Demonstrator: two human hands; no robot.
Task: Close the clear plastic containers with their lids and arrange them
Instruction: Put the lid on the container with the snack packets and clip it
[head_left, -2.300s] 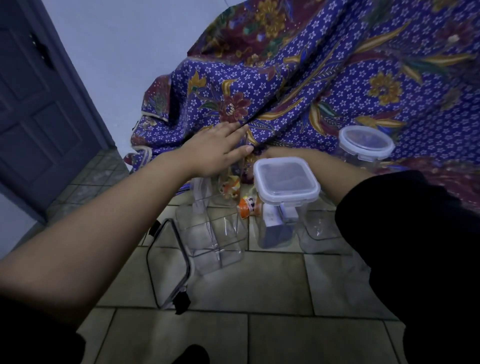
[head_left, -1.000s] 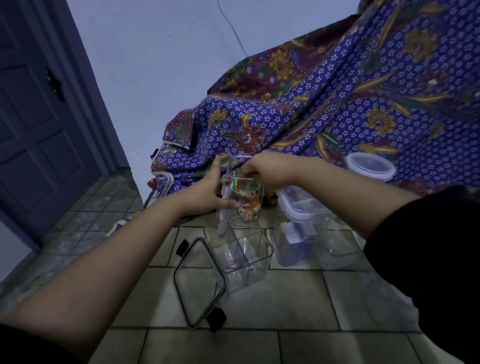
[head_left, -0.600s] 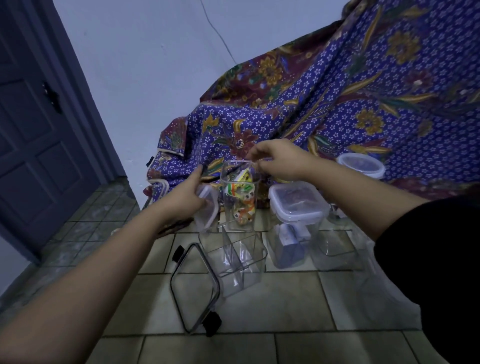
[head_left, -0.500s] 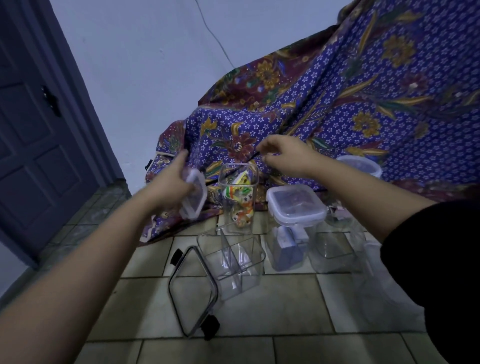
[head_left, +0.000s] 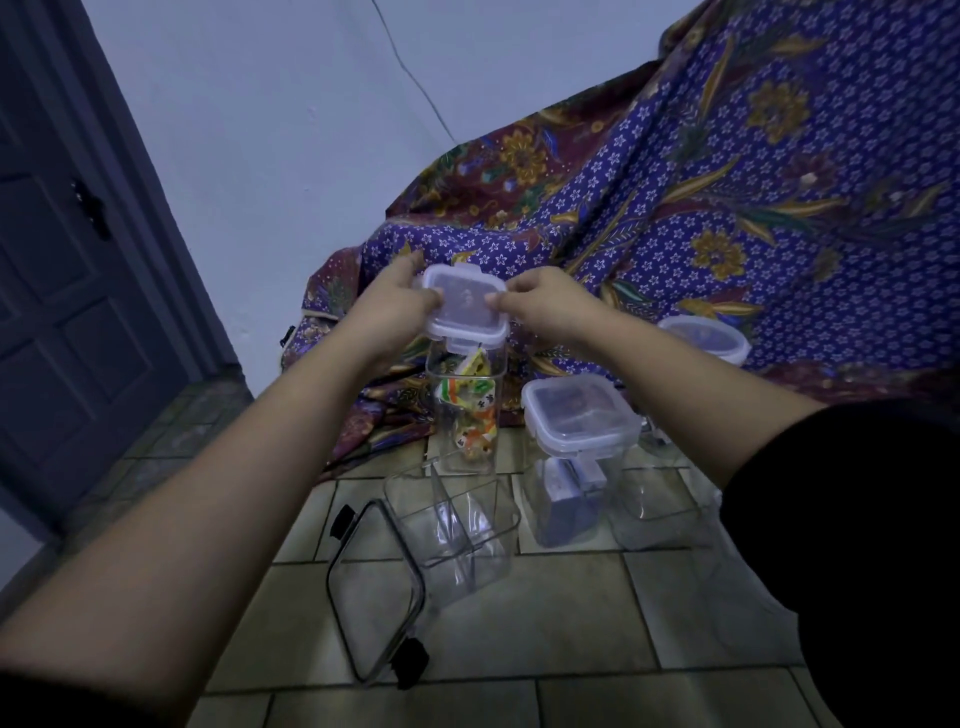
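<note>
- Left hand (head_left: 397, 306) and right hand (head_left: 545, 306) both pinch the square lid (head_left: 464, 310) over the tall container (head_left: 465, 410), at 12 o'clock.
- Divided container (head_left: 457, 525) stands open centrally, its black-rimmed lid (head_left: 374, 592) at 7 o'clock.
- Lidded container (head_left: 576, 447) sits at 3 o'clock.

Both bare forearms extend forward and converge at the far centre. The left hand (head_left: 395, 304) grips the left edge of a square translucent plastic lid (head_left: 464, 306), thumb on top. The right hand (head_left: 540, 304) pinches the lid's right edge, thumb likewise on top. A black sleeve (head_left: 852, 519) covers the right upper arm.
</note>
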